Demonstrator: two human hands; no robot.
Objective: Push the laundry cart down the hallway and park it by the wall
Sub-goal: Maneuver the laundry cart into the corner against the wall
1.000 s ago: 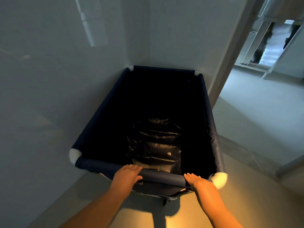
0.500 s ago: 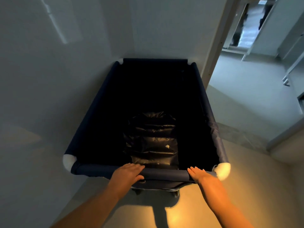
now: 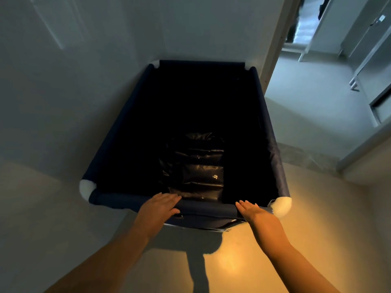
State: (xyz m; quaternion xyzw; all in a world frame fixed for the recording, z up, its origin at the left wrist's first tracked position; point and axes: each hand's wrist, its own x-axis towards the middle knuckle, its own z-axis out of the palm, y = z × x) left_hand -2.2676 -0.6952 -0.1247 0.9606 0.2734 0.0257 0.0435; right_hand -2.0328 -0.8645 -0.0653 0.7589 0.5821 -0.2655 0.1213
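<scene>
The laundry cart [image 3: 118, 199] is a dark navy fabric bin with white corner joints. Its left side runs along the wall [image 3: 63, 102] and its far end sits in the corner. A shiny black padded item [image 3: 196, 176] lies at the bottom. My left hand [image 3: 157, 208] rests on the near rim with its fingers stretched flat, not curled around it. My right hand [image 3: 254, 212] is at the same rim near the right white corner [image 3: 282, 205], fingers straight and pointing forward, not gripping.
A door frame [image 3: 275, 45] stands just right of the cart's far corner. Beyond it lies open grey floor [image 3: 313, 106], with doors [image 3: 378, 106] on the right and steps [image 3: 302, 24] far back. Yellow-lit floor [image 3: 232, 263] is under me.
My left fingers, curled over the rim before, have straightened out. The cart has settled closer into the corner by the wall, and my view has tilted a little downward.
</scene>
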